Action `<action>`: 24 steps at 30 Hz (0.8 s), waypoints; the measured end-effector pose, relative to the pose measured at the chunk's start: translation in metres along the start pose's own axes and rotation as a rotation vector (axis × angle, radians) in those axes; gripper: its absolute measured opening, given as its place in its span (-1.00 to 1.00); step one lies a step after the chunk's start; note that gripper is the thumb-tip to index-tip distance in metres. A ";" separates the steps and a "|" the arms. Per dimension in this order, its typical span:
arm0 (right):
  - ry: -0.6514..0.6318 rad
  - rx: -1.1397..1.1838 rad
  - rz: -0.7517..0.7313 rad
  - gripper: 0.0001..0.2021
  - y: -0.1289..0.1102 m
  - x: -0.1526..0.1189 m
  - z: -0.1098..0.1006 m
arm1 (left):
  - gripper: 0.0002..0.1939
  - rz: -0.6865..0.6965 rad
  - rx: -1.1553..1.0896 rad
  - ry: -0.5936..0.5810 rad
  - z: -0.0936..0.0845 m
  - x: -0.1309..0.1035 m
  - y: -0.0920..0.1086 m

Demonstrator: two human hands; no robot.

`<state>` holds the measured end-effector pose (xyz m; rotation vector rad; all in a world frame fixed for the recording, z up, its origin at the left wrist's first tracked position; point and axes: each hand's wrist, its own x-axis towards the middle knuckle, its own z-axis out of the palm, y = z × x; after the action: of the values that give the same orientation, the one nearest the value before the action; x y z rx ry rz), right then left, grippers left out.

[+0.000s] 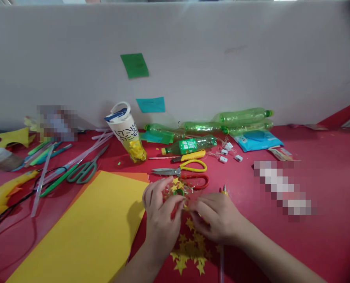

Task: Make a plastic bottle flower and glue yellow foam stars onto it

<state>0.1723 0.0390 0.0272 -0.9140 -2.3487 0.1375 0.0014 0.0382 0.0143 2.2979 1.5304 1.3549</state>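
Note:
My left hand [161, 214] and my right hand [218, 218] meet at the centre, thumbs and fingertips pinched together around something small and yellowish that is hard to make out. Just beyond my left fingers sits a clear plastic piece with a green part [178, 192] and yellow stars [177, 184] in or on it. A loose pile of yellow paper stars [190, 248] lies on the red table between my forearms. Red-handled scissors [202, 181] are partly hidden behind my hands.
Yellow paper sheets [83, 232] lie at the left, near green scissors [85, 171] and a yellow glue gun [6, 192]. Behind are a tilted cup [124, 129], yellow-handled scissors [194, 166], a cutter [193, 155], green bottles [189, 146] and a blue packet [259, 140].

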 end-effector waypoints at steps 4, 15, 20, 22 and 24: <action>-0.046 0.098 0.096 -0.90 -0.001 0.001 -0.002 | -0.86 -0.002 -0.011 -0.006 -0.001 0.001 -0.001; 0.022 -0.098 0.023 -0.86 0.004 -0.003 0.005 | -0.79 0.034 -0.030 -0.025 0.001 -0.005 -0.001; -0.014 -0.181 -0.024 -0.83 0.004 -0.007 0.006 | -0.82 0.059 -0.021 0.001 0.002 -0.005 -0.001; -0.013 -0.201 -0.040 -0.84 0.004 -0.007 0.005 | -0.81 0.066 -0.024 0.006 0.002 -0.004 0.000; -0.010 -0.216 -0.055 -0.85 0.005 -0.007 0.006 | -0.80 0.072 -0.030 0.006 0.002 -0.003 0.000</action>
<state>0.1759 0.0385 0.0177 -0.9497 -2.4290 -0.1373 0.0023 0.0361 0.0112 2.3544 1.4324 1.3930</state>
